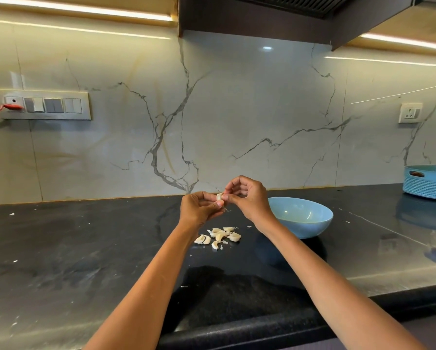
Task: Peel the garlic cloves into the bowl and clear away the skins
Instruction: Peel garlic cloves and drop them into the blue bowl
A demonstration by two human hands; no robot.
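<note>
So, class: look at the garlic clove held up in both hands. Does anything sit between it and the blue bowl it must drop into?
Nothing visible does. The clove is pinched between the left hand and right hand, above the counter. The bowl sits just right of the right hand, its mouth open and uncovered. The unpeeled cloves lie nearer the person, off that path.

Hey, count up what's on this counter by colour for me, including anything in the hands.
Blue: 2, the bowl and the basket.
White: about 10 garlic cloves, 1 pinched between the left hand and right hand, roughly 9 in the pile.
Total: about 12, small skin scraps left out.
</note>
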